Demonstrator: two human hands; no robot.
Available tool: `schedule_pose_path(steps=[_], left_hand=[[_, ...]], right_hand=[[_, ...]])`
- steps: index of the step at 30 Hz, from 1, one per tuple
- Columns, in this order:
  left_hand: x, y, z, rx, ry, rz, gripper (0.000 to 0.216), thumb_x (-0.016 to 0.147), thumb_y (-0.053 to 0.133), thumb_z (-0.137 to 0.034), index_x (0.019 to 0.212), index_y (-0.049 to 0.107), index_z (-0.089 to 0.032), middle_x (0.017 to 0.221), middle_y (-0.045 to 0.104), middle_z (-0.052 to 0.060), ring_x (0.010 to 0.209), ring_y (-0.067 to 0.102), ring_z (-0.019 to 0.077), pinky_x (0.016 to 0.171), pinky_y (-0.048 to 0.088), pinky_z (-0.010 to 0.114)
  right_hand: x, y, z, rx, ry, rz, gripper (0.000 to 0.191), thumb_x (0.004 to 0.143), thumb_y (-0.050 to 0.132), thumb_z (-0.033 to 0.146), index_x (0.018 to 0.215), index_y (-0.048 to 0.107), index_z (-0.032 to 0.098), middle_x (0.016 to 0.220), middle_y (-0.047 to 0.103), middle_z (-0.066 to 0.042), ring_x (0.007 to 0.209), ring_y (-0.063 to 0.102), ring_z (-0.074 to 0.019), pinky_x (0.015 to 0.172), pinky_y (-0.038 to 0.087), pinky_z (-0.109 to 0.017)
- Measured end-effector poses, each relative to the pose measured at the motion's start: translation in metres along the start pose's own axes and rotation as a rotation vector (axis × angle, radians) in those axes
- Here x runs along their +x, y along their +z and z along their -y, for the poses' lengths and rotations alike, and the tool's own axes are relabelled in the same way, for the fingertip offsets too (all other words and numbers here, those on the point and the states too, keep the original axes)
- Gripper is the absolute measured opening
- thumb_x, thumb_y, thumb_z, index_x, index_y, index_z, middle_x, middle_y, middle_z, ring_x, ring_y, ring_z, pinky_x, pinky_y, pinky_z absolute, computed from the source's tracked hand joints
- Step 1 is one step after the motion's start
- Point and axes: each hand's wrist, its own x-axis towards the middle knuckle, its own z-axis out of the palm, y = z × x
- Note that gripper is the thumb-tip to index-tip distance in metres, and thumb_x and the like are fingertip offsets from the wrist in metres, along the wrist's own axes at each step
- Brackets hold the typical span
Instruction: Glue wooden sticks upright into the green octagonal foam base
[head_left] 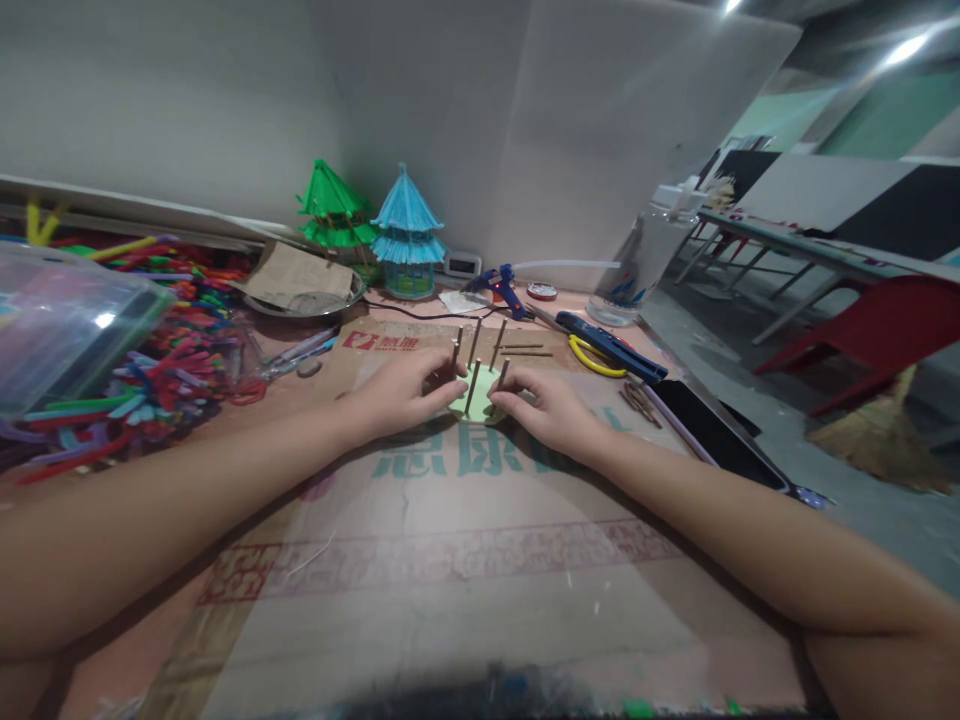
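Observation:
A small pale green base (480, 392) lies on flattened cardboard (450, 540) in the middle of the table. Several thin wooden sticks (474, 345) stand upright on it. My left hand (401, 392) rests on the cardboard at the base's left side, fingers curled and pinching one upright stick. My right hand (547, 405) is at the right side, fingertips pressed on the base's edge beside another stick. Two loose sticks (529, 350) lie flat just behind.
A glue gun (499, 285), blue and yellow pliers (607, 352), a green paper pavilion (330, 205) and a blue paper pavilion (406, 235) stand behind. Colourful pipe cleaners (150, 340) and a clear box (60, 320) fill the left. A phone (712, 430) lies right, near the table edge.

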Motion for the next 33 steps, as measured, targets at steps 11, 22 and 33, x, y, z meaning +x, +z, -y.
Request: schedule_pose_path(steps=[11, 22, 33], left_hand=[[0.0, 0.0, 0.001, 0.02, 0.023, -0.025, 0.023, 0.096, 0.05, -0.039, 0.095, 0.063, -0.019, 0.091, 0.071, 0.006, 0.084, 0.066, 0.022, 0.075, 0.05, 0.034], [0.004, 0.001, 0.008, 0.062, -0.085, -0.07, 0.022, 0.092, 0.053, -0.038, 0.096, 0.062, -0.019, 0.096, 0.069, 0.008, 0.089, 0.065, 0.0249, 0.077, 0.052, 0.037], [0.011, 0.008, 0.04, -0.218, -0.199, -0.225, 0.027, 0.089, 0.057, -0.034, 0.111, 0.059, -0.019, 0.105, 0.071, 0.009, 0.097, 0.07, 0.0234, 0.088, 0.058, 0.041]], right_hand=[[-0.004, -0.002, 0.005, 0.088, -0.019, -0.022, 0.014, 0.096, 0.055, 0.032, 0.091, 0.06, 0.02, 0.084, 0.068, -0.003, 0.077, 0.062, -0.0174, 0.072, 0.049, -0.03], [0.011, 0.002, -0.036, 0.13, 0.154, -0.267, 0.016, 0.098, 0.047, 0.038, 0.097, 0.049, 0.022, 0.089, 0.061, -0.002, 0.084, 0.06, -0.0188, 0.079, 0.048, -0.034], [0.004, 0.004, -0.017, 0.159, 0.132, -0.151, 0.012, 0.097, 0.051, 0.034, 0.098, 0.052, 0.021, 0.091, 0.066, -0.003, 0.084, 0.065, -0.0175, 0.077, 0.053, -0.032]])
